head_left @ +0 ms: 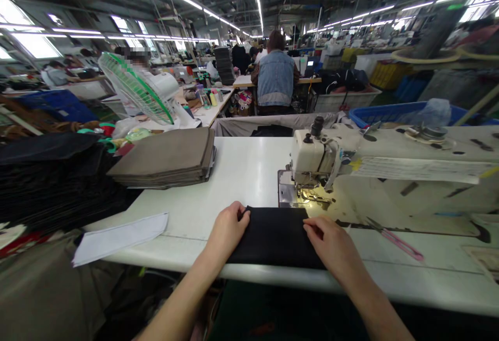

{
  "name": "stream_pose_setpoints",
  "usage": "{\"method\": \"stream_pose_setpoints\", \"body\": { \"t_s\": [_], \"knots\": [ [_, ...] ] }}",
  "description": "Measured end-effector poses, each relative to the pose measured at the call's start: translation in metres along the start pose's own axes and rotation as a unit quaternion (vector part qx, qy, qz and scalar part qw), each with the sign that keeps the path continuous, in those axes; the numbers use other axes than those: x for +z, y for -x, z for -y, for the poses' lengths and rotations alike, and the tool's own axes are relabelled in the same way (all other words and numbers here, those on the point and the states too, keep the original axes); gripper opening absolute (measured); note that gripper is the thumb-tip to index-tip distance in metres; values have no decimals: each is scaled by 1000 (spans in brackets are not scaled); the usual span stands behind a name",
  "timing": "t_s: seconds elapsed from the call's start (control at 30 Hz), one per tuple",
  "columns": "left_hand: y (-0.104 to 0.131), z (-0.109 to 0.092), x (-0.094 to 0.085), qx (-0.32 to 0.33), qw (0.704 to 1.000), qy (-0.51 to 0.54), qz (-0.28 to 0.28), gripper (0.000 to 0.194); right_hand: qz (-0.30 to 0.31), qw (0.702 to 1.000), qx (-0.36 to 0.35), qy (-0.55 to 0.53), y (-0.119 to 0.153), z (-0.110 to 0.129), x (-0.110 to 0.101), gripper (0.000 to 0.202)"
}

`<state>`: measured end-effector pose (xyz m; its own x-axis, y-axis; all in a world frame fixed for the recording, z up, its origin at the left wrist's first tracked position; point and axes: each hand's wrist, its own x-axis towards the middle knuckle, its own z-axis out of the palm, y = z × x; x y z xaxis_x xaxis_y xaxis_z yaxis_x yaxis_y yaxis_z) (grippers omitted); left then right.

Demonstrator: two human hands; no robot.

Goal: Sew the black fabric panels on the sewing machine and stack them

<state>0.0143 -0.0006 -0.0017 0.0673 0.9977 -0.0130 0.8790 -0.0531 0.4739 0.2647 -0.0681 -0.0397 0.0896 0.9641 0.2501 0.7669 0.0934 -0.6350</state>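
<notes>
Black cloth (276, 239): flat on the table at the front edge, directly before the person; clock directions are read from its middle, 12 pointing away.
Left hand (228, 226): thumb and fingers pinch the cloth's far corner at 11 o'clock.
Right hand (329, 242): fingertips close together, apparently pinching the side edge near the corner at 1 o'clock.
Handling: probably light, soft and easily creased, hardly fragile; how slippery it is, I cannot tell.
Hold: the two far corners look the best places, pinched lightly and kept level so the panel stays flat.
Table (249, 164): pale, smooth and slightly shiny, so cloth should slide easily.
Sewing machine (312, 156): 1 o'clock, its metal plate just beyond the cloth.
Scissors (405, 245): pink-handled, 3 o'clock, past the right hand.
White strip (120, 237): 9 o'clock, well apart.
Brown stack (167, 154): 10 o'clock, folded-looking pieces; a fan (136, 86) stands beyond, at 11.
Room: a long workshop under strip lights; a co-worker (276, 76) in a denim vest sits at 12, back turned.
</notes>
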Motion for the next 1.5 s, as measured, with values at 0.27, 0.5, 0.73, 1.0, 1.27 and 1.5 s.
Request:
{"method": "stream_pose_setpoints", "body": {
  "t_s": [0.27, 0.5, 0.73, 1.0, 1.27, 1.5],
  "knots": [
    [7, 3, 0, 126, 982, -133, -40, 22, -27, 993, -106, 39, -2, 1, 1, 23],
    [5, -6, 1, 381, 912, -141, 58, 34, 46, 984, -170, 39, -15, 21, 20, 47],
    [39, -11, 42, 307, 932, -187, -39, 55, -40, 983, -128, 123, 10, 33, 40, 41],
    [44, 1, 38, 285, 940, -181, -55, 64, -21, 974, -197, 111, 30, -11, -1, 37],
    [-4, -40, 38, 376, 912, -145, 81, 71, -26, 976, -179, 125, -11, -7, 6, 33],
    [-20, -35, 33, 387, 907, -133, 96, 71, -35, 979, -165, 113, -20, -7, 9, 33]
  ]
}}
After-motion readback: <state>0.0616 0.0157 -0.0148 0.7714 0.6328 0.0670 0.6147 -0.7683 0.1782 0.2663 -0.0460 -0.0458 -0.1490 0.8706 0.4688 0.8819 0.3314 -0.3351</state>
